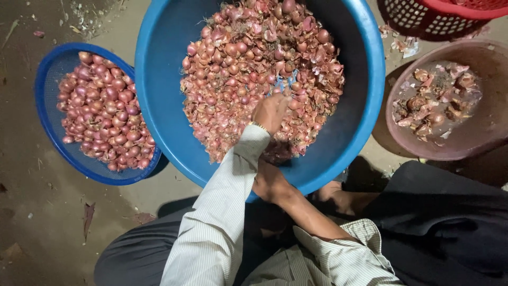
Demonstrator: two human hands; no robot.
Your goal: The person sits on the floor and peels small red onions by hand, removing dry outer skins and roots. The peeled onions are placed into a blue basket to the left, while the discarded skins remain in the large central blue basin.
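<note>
I see the left hand point(271, 112) reaching into the unpeeled shallots point(254, 69) in the big blue tub point(159, 95), fingers buried, grip unclear; the right hand point(270, 182) rests at the tub's rim, its fingers hidden.

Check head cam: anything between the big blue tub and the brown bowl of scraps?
Only bare dirt floor separates big blue tub and brown bowl, in the head view.

We note a smooth, glossy blue plastic basin point(159, 79) at top centre, holding papery, matt shallot skins point(254, 79). At left, a blue plastic mesh basket point(47, 106) carries glossy peeled shallots point(106, 111). Our sleeve point(217, 222) is striped woven cloth. The floor point(32, 222) looks rough and matt.
</note>
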